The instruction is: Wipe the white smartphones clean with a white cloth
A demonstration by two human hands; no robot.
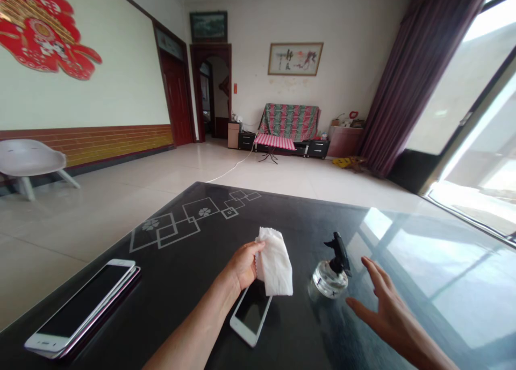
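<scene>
The left hand gripped a white tissue; the right hand was spread and held nothing.
The left thumb and fingers pinched the tissue at its left side, and the sheet hung over the far end of a white-framed phone; whether it touched the screen could not be told. The right fingers were parted — thumb set away from the rest — just beside a clear spray bottle with a black trigger head, upright to the right of the phone. A stack of phones lay well to the left on the same glossy black table. Beyond stood a white chair.
</scene>
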